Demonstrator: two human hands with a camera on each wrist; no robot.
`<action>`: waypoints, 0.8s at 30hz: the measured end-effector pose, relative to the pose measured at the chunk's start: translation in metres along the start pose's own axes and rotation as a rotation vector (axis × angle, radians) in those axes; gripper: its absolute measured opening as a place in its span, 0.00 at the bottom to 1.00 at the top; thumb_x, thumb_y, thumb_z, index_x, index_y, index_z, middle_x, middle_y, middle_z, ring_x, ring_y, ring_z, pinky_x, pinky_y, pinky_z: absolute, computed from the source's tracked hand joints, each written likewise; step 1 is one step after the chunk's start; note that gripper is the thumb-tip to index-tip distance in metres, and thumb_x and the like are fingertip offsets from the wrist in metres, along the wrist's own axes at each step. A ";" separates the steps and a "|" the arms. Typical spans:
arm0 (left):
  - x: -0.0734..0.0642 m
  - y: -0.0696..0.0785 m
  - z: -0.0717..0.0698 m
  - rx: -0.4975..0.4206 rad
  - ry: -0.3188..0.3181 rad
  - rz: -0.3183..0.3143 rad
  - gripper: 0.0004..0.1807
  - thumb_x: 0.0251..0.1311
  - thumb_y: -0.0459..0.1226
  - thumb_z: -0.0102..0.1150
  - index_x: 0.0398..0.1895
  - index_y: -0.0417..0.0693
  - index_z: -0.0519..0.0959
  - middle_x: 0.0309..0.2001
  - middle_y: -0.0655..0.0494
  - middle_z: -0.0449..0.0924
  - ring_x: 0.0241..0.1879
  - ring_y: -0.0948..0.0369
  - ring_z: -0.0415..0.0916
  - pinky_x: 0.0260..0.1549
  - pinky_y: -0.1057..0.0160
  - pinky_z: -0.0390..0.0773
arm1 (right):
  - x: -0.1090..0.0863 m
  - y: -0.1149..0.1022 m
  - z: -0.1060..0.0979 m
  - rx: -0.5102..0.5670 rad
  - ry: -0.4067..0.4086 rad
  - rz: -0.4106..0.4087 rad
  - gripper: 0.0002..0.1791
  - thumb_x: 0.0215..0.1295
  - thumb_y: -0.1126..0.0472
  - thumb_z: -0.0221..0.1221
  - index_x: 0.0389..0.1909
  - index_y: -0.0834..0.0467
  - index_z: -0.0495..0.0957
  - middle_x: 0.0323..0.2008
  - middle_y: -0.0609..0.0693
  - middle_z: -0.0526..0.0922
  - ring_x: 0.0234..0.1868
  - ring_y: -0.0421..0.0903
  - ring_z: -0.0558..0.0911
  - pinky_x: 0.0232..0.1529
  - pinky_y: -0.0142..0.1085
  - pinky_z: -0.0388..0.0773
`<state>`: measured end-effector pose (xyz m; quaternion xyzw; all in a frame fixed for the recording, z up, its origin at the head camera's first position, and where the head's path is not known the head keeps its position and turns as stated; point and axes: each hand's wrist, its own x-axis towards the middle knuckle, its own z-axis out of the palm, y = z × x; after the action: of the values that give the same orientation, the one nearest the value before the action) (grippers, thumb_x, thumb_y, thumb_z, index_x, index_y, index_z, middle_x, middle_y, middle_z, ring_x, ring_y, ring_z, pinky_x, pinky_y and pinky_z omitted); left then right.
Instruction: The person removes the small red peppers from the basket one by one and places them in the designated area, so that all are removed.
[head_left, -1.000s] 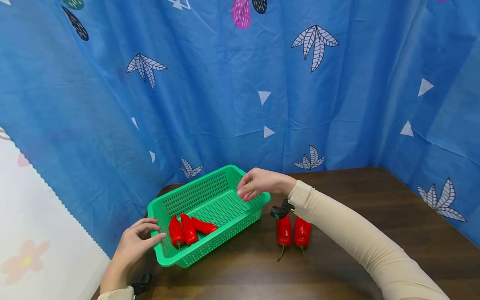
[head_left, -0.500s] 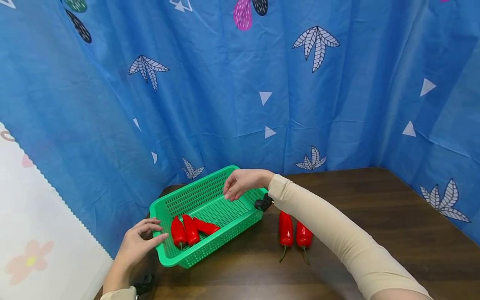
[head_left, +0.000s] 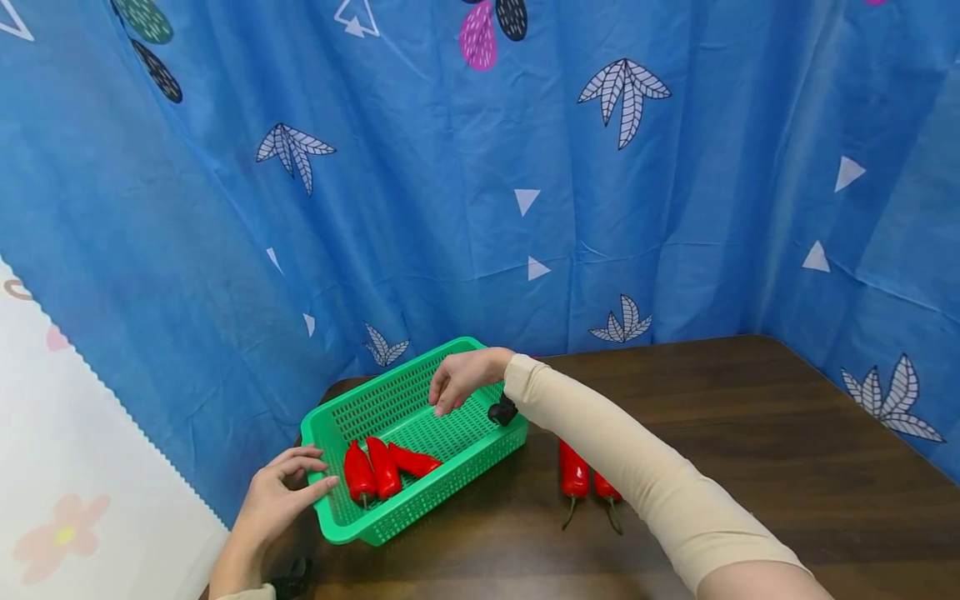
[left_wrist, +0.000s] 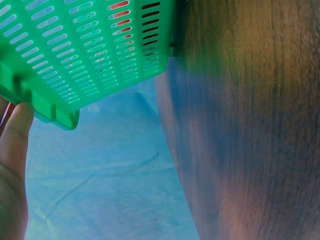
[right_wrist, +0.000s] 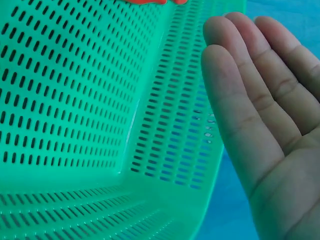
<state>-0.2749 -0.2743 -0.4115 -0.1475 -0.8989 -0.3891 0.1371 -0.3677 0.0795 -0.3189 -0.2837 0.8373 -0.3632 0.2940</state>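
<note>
A green perforated plastic basket [head_left: 420, 510] sits at an angle on the dark wooden table. Three red chili peppers [head_left: 385, 469] lie inside it, toward the left end. My left hand [head_left: 273, 497] holds the basket's left rim; in the left wrist view its thumb [left_wrist: 17, 135] is at the rim's edge. Over the basket's right half hovers my right hand [head_left: 463, 379], fingers bent down with nothing in them. The right wrist view shows its fingers [right_wrist: 245, 115] relaxed beside the basket wall. Two more red peppers [head_left: 574, 473] with green stems rest on the table under my right forearm, partly hidden.
Behind the table hangs a blue patterned curtain [head_left: 450, 167], close to the basket's back side. A white floral cloth [head_left: 67, 467] is at the left. The brown tabletop [head_left: 750, 417] extends to the right past my sleeve.
My right hand has moved left across the basket, away from its right end, and my forearm now covers more of the two table peppers. The left hand stays at the rim.
</note>
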 end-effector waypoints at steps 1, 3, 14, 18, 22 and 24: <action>0.000 0.000 0.000 0.000 0.001 -0.004 0.12 0.56 0.45 0.74 0.37 0.48 0.87 0.57 0.50 0.79 0.49 0.90 0.63 0.47 0.86 0.69 | 0.003 0.001 0.000 0.002 -0.004 0.004 0.16 0.65 0.61 0.66 0.53 0.59 0.81 0.54 0.53 0.84 0.53 0.48 0.84 0.63 0.47 0.77; 0.000 -0.001 0.001 0.001 0.002 -0.012 0.12 0.56 0.45 0.74 0.37 0.48 0.87 0.57 0.50 0.79 0.49 0.90 0.63 0.47 0.85 0.70 | 0.009 0.003 0.001 0.008 -0.014 0.017 0.17 0.65 0.62 0.66 0.54 0.58 0.81 0.56 0.54 0.82 0.51 0.45 0.83 0.65 0.49 0.75; 0.000 -0.001 0.004 -0.009 0.010 -0.015 0.11 0.55 0.44 0.74 0.36 0.49 0.87 0.56 0.50 0.80 0.48 0.89 0.65 0.47 0.83 0.71 | 0.032 0.011 0.008 0.014 -0.060 0.072 0.19 0.65 0.62 0.66 0.57 0.60 0.80 0.62 0.57 0.78 0.53 0.47 0.82 0.69 0.51 0.71; 0.000 -0.001 0.003 -0.009 0.010 -0.018 0.11 0.56 0.44 0.74 0.37 0.48 0.87 0.57 0.50 0.79 0.49 0.89 0.64 0.47 0.84 0.70 | 0.039 0.010 0.012 -0.027 -0.065 0.075 0.20 0.64 0.60 0.67 0.57 0.59 0.81 0.59 0.53 0.80 0.50 0.43 0.83 0.68 0.49 0.73; 0.000 0.001 0.002 -0.008 0.001 -0.030 0.11 0.56 0.44 0.74 0.37 0.49 0.87 0.57 0.50 0.79 0.49 0.89 0.64 0.48 0.83 0.71 | 0.046 0.011 0.016 -0.066 -0.065 0.072 0.22 0.63 0.58 0.69 0.57 0.59 0.81 0.57 0.52 0.81 0.47 0.42 0.83 0.64 0.45 0.77; -0.001 0.002 0.001 -0.011 0.000 -0.031 0.11 0.55 0.44 0.74 0.37 0.49 0.87 0.57 0.50 0.79 0.48 0.89 0.64 0.48 0.83 0.71 | 0.048 0.011 0.017 -0.072 -0.058 0.076 0.23 0.62 0.58 0.69 0.58 0.59 0.81 0.56 0.51 0.82 0.47 0.42 0.83 0.62 0.44 0.78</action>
<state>-0.2736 -0.2726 -0.4114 -0.1340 -0.8990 -0.3961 0.1303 -0.3907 0.0452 -0.3512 -0.2725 0.8512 -0.3129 0.3213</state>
